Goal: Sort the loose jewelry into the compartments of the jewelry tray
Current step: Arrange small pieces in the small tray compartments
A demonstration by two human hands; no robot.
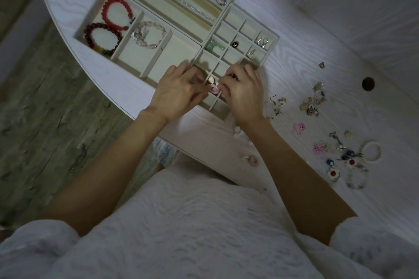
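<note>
Pink flower earring (214, 89) pinched between our left hand (179, 90) and right hand (243, 95) over the tray (271, 48).
We judge it light, small, fragile; fingertips on its rim suit best.

Both hands meet over the small compartments of the jewelry tray (271, 36).

The left hand (175, 93) and right hand (243, 94) pinch a pink rose-shaped piece (214, 89) above a near compartment, beside a white bead (211, 79). Red bracelets (114, 18) lie in a large compartment; loose jewelry (313, 104) is scattered on the white table (317, 41) to the right.
</note>
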